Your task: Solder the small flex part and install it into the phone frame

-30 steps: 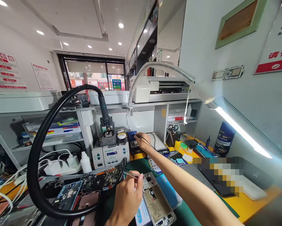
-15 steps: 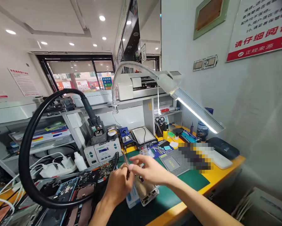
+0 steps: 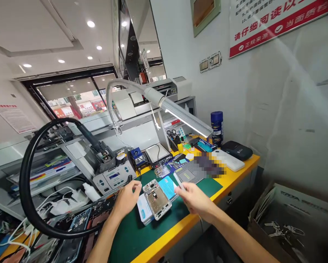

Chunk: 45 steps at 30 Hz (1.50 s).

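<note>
My right hand (image 3: 195,197), fingers closed, grips a slim pale-grey stick-like tool (image 3: 178,180) to the right of an opened phone frame (image 3: 157,201). My left hand (image 3: 128,197) is at the frame's upper left, apart from it, with its fingers curled together; whether something small is between them I cannot make out. The frame's inside faces up, with a tan metallic plate and bare parts at both ends. It lies tilted across a white box (image 3: 144,212) and a light-blue box (image 3: 168,188) on the green mat (image 3: 131,233).
A hot-air station (image 3: 116,177) with a black looped hose (image 3: 24,182) stands at left, near phone parts (image 3: 78,223). A perforated metal plate (image 3: 187,173) lies behind my right hand. A lit lamp (image 3: 185,118) hangs above. An open carton (image 3: 292,215) stands at lower right.
My hands were together over the phone frame and have moved apart, uncovering it. My right hand now holds the pale tool out to the right. The view has swung right.
</note>
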### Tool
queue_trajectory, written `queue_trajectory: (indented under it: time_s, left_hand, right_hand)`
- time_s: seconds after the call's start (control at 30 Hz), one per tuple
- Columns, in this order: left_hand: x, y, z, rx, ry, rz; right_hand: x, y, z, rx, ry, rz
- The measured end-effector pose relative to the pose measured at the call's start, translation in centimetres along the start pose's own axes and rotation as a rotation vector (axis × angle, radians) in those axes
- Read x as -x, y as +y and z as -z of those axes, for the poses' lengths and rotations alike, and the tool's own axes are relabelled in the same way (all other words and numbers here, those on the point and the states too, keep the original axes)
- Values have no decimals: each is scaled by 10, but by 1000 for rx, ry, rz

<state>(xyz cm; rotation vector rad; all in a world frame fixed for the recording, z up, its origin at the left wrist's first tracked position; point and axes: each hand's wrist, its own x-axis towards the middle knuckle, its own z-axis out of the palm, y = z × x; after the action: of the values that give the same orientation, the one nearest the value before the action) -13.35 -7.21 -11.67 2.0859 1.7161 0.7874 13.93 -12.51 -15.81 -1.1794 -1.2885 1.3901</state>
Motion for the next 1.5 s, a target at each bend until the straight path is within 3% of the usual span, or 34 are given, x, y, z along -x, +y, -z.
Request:
queue_trajectory:
  time_s: [0.1, 0.23, 0.4, 0.47, 0.57, 0.7, 0.83, 1.03, 1.23, 1.33, 1.5]
  left_hand:
    - [-12, -14, -22, 43, 10, 86]
    - [-16, -19, -44, 151, 11, 149]
    - [-11, -15, -39, 381, 57, 234]
    - [-7, -8, -30, 533, 115, 277]
    - [1, 14, -16, 861, 181, 305]
    - [12, 57, -13, 1326, 32, 257]
    - [13, 90, -31, 1594, -36, 208]
    - [-5, 105, -46, 1681, 101, 308]
    - [-18, 102, -47, 1578, 162, 458]
    - [-17, 98, -51, 1574, 190, 442]
    - [-14, 90, -57, 1605, 182, 294]
  right_hand:
    - [5, 26, -10, 60, 12, -81]
    - [-4, 42, -38, 77, 9, -138]
    - [-15, 39, -52, -66, -37, -228]
    - [-22, 32, -40, -174, -104, -243]
    - [-41, 15, -2, -352, -275, -262]
    - [-80, -5, 52, -531, -519, -305]
    - [-111, -8, 81, -646, -707, -341]
    - [-138, -3, 94, -751, -861, -385]
    - [-150, 0, 93, -828, -858, -431]
    - [-154, 4, 91, -871, -806, -440]
    - [-160, 2, 83, -937, -680, -445]
